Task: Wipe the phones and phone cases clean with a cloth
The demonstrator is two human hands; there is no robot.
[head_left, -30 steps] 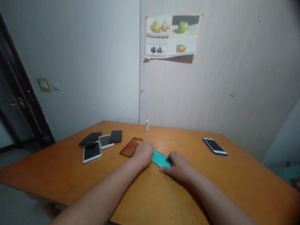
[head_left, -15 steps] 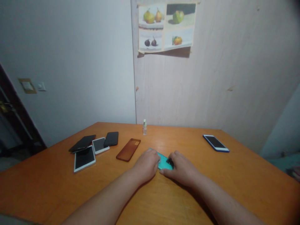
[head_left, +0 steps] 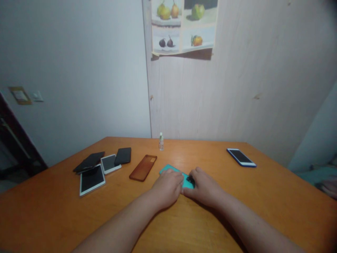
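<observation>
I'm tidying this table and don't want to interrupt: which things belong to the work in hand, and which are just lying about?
In hand:
teal phone, under the left hand, its end in the right hand

Apparently just lying about:
brown phone case
small bottle
blue-edged phone
larger white-edged device
smaller white-edged device
two black items

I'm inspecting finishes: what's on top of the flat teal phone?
On the flat teal phone, the left hand lies across the middle; the right hand holds one end, near a black patch. Teal shows between them and at left. Surface beneath both hands is covered.
</observation>
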